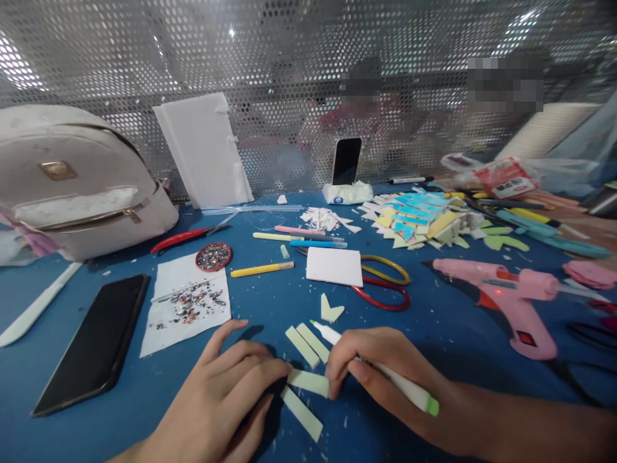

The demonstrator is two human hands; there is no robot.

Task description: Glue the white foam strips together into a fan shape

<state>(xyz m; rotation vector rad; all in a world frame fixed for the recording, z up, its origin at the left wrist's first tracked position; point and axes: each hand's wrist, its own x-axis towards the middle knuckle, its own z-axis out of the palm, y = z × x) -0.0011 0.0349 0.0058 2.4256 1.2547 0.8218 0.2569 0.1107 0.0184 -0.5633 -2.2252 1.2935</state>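
Right hand grasps the green marker, probably light, stiff and best held mid-barrel, while left hand, grip unclear, touches 1 pale, likely bendable strip by its end.

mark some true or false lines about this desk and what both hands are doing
1. The right hand holds a green-tipped marker. True.
2. The left hand grips the glue gun. False: the left hand touches a pale green strip, and the glue gun lies on the right of the desk.
3. The glue gun is blue. False: it is pink.
4. A phone stands propped near the perforated panel. True.
5. The backpack is at the far right. False: it is on the left.
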